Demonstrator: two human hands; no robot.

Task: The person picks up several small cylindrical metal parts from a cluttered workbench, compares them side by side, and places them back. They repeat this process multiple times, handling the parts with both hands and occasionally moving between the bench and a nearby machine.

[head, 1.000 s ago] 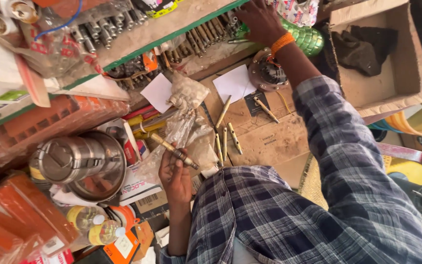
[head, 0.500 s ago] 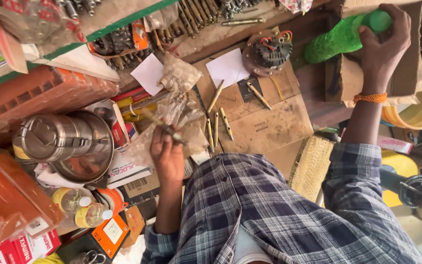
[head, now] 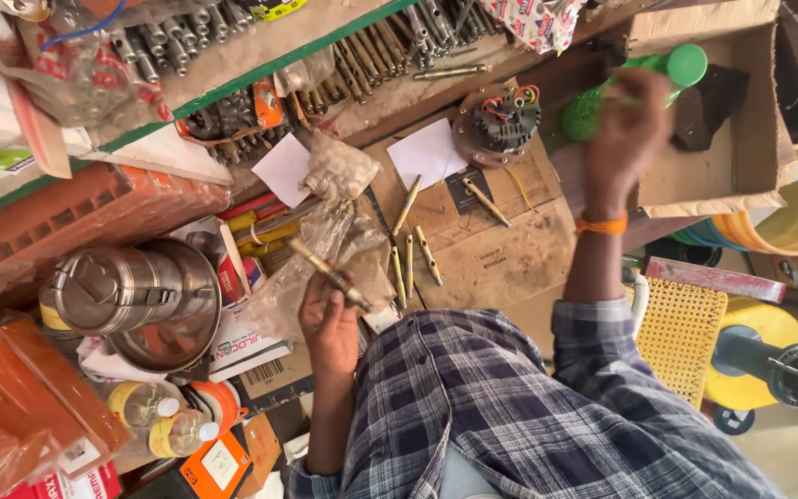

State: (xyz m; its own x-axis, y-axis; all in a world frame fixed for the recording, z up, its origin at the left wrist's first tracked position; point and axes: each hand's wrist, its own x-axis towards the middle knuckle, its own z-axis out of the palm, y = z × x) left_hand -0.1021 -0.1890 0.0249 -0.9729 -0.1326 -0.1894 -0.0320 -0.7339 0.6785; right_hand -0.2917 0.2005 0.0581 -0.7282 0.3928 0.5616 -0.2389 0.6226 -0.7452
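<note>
Left hand (head: 328, 319) pinched a brass anchor bolt (head: 330, 273), right hand (head: 628, 129) (blurred) wrapped a green bottle (head: 634, 85), 4 bolts (head: 411, 248) on the table (head: 496, 254).

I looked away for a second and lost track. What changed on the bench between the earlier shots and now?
The right hand left the tool rack, took hold of the green bottle and has carried it over the cardboard box. The left hand still holds its bolt; the loose bolts and the steel tiffin stayed put.

head cam | looks steeply down | close over cluttered workbench (head: 501, 259)
</note>
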